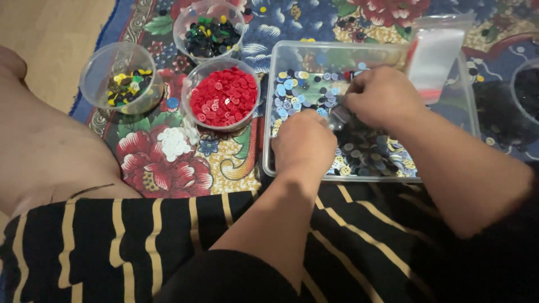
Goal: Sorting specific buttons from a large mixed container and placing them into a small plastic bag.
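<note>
Both forearms stretched forward from the lap, over black cloth with tan stripes (140,247), wrists dipped into a clear rectangular tub (269,112) of mixed buttons (292,92) — blue, grey and yellowish.

Left hand (304,143) knuckles-up, fingers curled down into the near part of the tub; fingertips hidden beneath the hand, so cannot tell whether closed on a button or merely resting on the heap.

Right hand (382,96) just beyond and to the right of the left, wrist bent inward, fingers bunched together and pointed down at the pile; seemingly pinched, though nothing held can be made out. Hands near each other, not touching.

Left of the left hand — a round cup of red buttons (224,96), with a loose white heap (174,141) on the flowered rug (168,168) just below it. Farther left, a cup of yellow and dark buttons (126,84); beyond, a cup of dark green and black ones (210,31). Behind the right hand, a clear plastic bag (438,53) leaning at the tub's far edge.
</note>
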